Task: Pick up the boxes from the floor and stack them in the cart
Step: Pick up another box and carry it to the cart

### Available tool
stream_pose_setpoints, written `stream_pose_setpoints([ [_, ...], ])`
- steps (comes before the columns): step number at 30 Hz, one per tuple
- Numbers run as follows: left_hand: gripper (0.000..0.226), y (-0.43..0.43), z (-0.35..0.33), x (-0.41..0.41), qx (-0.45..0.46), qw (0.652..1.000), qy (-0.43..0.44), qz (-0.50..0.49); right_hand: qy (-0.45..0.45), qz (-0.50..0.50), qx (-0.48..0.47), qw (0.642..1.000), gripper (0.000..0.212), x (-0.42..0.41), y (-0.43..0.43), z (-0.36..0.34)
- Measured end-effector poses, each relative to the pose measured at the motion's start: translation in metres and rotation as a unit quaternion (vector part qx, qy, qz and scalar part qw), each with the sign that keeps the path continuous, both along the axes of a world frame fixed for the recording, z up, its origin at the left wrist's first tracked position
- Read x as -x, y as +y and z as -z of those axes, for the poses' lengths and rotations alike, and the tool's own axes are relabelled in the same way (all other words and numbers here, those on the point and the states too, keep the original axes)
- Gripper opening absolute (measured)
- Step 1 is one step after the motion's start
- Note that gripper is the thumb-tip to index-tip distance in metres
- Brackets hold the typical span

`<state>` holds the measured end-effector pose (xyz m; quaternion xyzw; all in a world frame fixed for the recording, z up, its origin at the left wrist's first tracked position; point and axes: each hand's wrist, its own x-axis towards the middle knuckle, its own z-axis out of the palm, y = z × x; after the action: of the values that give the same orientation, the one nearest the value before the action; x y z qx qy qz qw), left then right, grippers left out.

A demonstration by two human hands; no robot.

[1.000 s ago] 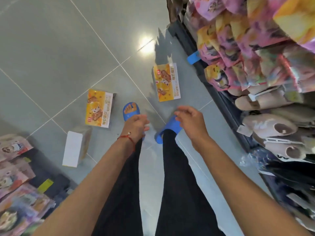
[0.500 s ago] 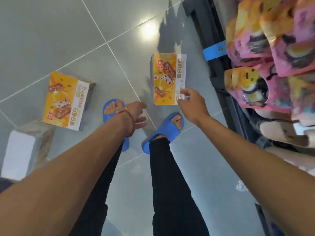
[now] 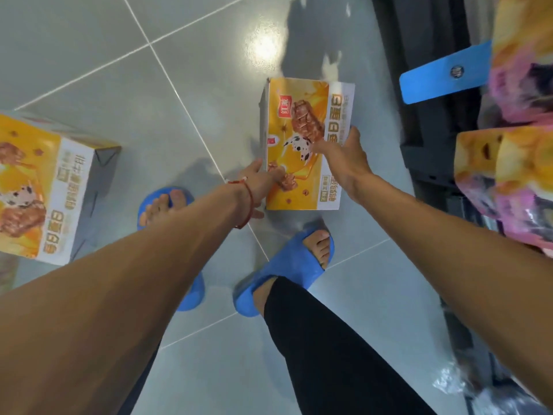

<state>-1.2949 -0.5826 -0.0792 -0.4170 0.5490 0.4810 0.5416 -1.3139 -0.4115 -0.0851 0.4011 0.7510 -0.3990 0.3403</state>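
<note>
A yellow and white snack box [image 3: 299, 115] lies flat on the grey tiled floor just ahead of my feet. My left hand [image 3: 261, 182] touches its near left edge, fingers spread. My right hand [image 3: 344, 157] rests on its top face toward the right side, fingers spread over the print. Neither hand has closed around the box. A second box of the same kind [image 3: 48, 187] lies on the floor at the far left. No cart is in view.
My feet in blue sandals [image 3: 287, 271] stand right behind the box. A dark shelf base [image 3: 434, 130] with a blue tag [image 3: 446, 76] runs along the right. Colourful packaged goods [image 3: 514, 163] hang over it at the right edge.
I have bent lower, so the floor looks closer. Both hands moved forward onto the near box; the white box at the left has left the view.
</note>
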Motion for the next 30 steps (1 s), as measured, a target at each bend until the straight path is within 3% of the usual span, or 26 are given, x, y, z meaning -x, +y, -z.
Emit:
stream_pose_setpoints([
  [4, 0.025, 0.012, 0.004, -0.004, 0.048, 0.993, 0.107, -0.005, 0.013, 0.03, 0.021, 0.999, 0.065, -0.011, -0.002, 0.001],
  [12, 0.035, -0.029, -0.011, 0.005, 0.092, 0.965, 0.228, 0.087, -0.014, 0.193, 0.058, 0.979, 0.064, -0.049, -0.051, -0.024],
  [14, 0.031, -0.039, -0.008, 0.015, 0.084, 0.953, 0.253, 0.143, -0.03, 0.248, 0.079, 0.965, 0.063, -0.058, -0.068, -0.021],
  [18, 0.055, -0.049, 0.001, 0.034, 0.102, 0.919, 0.267, 0.273, -0.053, 0.287, 0.108, 0.95, 0.066, -0.066, -0.088, -0.007],
  [21, 0.049, -0.056, 0.0, 0.038, 0.114, 0.929, 0.263, 0.235, -0.052, 0.232, 0.078, 0.968, 0.064, -0.066, -0.083, -0.008],
  [25, 0.08, -0.069, 0.001, 0.026, 0.195, 0.924, 0.275, 0.178, 0.003, 0.089, -0.077, 0.993, 0.083, -0.057, -0.06, -0.023],
  [27, 0.094, -0.07, 0.004, 0.018, 0.224, 0.939, 0.225, 0.135, 0.018, -0.012, -0.145, 0.989, 0.091, -0.048, -0.045, -0.029],
  [30, 0.111, -0.068, 0.01, 0.006, 0.208, 0.969, 0.13, 0.014, 0.036, -0.116, -0.116, 0.986, 0.081, -0.028, -0.025, -0.022],
])
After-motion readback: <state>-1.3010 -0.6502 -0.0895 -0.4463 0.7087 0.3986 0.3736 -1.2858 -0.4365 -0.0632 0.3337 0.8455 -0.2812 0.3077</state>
